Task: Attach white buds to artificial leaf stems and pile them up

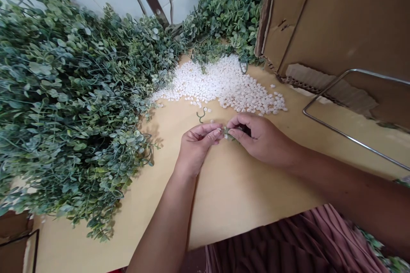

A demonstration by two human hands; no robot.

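Observation:
Over the tan tabletop (237,200), both hands meet fingertip to fingertip. Thumb and forefinger of my left hand (197,145) are closed in a pinch on a small white plastic piece (219,129). My right hand (256,136) pinches a small green artificial sprig (228,131), partly hidden by the fingers, with another white bit at its edge. Just beyond the hands spreads a pile of small white plastic pieces (211,81). A loose curved green stem (200,116) lies between that pile and my left hand.
A big heap of artificial greenery (80,94) covers the left side. More leafy bunches (233,4) stand at the back by the tiled wall. A cardboard box (346,17) rises at the right, with a bent metal wire frame (333,124) in front of it.

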